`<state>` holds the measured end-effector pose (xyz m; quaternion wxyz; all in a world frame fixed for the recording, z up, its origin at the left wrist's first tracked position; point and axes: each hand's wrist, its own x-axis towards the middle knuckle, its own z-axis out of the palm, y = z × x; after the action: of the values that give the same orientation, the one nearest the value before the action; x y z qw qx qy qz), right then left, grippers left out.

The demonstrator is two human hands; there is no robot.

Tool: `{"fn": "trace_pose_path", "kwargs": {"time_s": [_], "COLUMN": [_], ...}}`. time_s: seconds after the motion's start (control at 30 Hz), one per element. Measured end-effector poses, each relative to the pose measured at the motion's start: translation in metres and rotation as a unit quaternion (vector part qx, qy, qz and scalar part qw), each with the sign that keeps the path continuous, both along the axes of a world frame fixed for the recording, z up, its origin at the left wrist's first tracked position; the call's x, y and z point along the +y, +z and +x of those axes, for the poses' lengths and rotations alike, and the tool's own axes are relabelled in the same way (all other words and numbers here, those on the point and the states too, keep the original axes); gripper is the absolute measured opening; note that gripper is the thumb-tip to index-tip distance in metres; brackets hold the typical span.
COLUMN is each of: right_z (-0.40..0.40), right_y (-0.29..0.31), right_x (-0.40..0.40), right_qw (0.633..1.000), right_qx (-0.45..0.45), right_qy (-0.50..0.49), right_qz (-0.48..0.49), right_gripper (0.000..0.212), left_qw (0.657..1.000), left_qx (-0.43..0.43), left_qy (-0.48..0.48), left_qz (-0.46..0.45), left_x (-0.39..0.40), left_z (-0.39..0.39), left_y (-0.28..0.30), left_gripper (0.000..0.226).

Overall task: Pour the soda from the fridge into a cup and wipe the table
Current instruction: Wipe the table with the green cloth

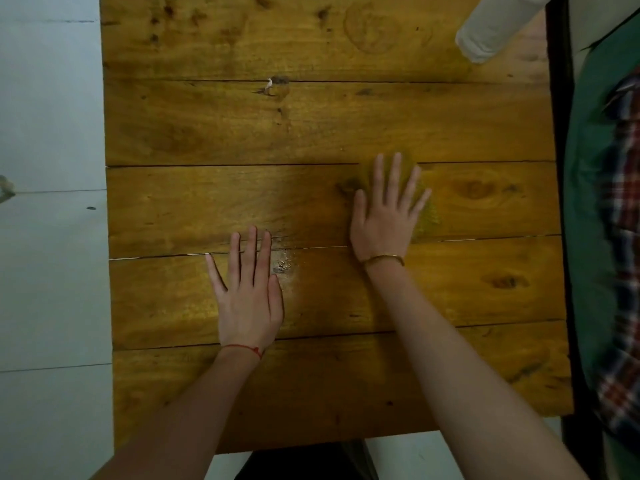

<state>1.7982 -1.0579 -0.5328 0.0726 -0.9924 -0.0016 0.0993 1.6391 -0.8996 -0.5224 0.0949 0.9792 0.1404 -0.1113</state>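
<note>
The wooden plank table (pixel 311 126) fills the view from above. My right hand (pixel 386 216) lies flat with straight, spread fingers on a yellow-green cloth (pixel 427 216), which is blurred and shows around the fingers at the middle right. My left hand (pixel 247 292) rests flat on the bare wood at the lower middle, fingers straight. A small wet, shiny patch (pixel 285 265) sits on the wood just right of my left fingers. A white cup (pixel 491 29), lying slantwise in the picture, shows at the top right corner. No soda is in view.
Pale floor tiles (pixel 48 237) lie left of the table. A dark frame (pixel 562 202) runs along the table's right edge, with green cloth (pixel 588 237) and a plaid fabric (pixel 623 271) beyond it.
</note>
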Motion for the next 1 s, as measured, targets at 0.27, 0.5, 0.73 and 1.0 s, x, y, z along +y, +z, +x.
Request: {"fn": "trace_pose_path", "kwargs": {"time_s": [0.27, 0.5, 0.73, 1.0], "right_z": [-0.099, -0.086, -0.18, -0.231], "right_y": [0.007, 0.003, 0.011, 0.015], "right_x": [-0.01, -0.08, -0.01, -0.115], "right_qw": [0.974, 0.998, 0.982, 0.989], "right_qx": [0.036, 0.034, 0.063, 0.084], "right_qy": [0.225, -0.056, 0.174, 0.119], "right_qz": [0.024, -0.015, 0.038, -0.011], "right_gripper": [0.061, 0.06, 0.061, 0.061], "left_qw": [1.0, 0.999, 0.999, 0.999], "left_qx": [-0.017, -0.037, -0.032, -0.016], "left_qy": [-0.004, -0.004, 0.01, -0.004], "left_qz": [-0.014, -0.04, -0.038, -0.043], "left_x": [0.001, 0.005, -0.001, -0.021], "left_z": [-0.004, -0.032, -0.071, -0.091], "left_y": [-0.001, 0.015, 0.019, 0.02], "left_gripper": [0.058, 0.058, 0.057, 0.057]}}
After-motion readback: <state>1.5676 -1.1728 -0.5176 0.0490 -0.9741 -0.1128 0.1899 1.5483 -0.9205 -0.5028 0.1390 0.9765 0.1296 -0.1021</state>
